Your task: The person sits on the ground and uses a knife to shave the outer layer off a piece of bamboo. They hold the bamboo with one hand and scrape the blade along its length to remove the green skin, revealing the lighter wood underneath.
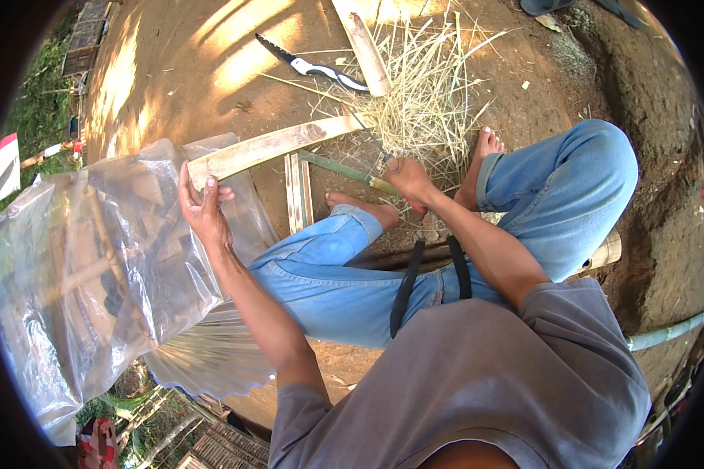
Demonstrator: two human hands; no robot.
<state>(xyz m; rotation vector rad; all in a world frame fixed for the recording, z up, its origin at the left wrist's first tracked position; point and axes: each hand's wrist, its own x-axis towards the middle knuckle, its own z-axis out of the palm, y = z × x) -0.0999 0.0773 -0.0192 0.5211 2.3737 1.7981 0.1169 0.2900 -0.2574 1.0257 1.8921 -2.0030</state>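
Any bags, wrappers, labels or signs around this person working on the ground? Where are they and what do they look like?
Clear plastic bag: large, crumpled, see-through, at the person's left, beside the left hand; wooden pieces show through it.
Colourful wrapper: at the lower left edge, red with other colours, too blurred to tell more.
White and red board: flat, at the far left edge; whether it is a sign cannot be told.
No screens in view.

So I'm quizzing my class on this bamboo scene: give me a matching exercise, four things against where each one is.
Things:
1. Bamboo slat
2. Saw
3. Shavings
4. Plastic sheet

Places:
A. piled on the dirt beyond the feet
B. draped over a frame at the person's left
C. lying alone on the ground, far from both hands
D. its end held in the left hand

Pairs: 1-D, 2-C, 3-A, 4-B
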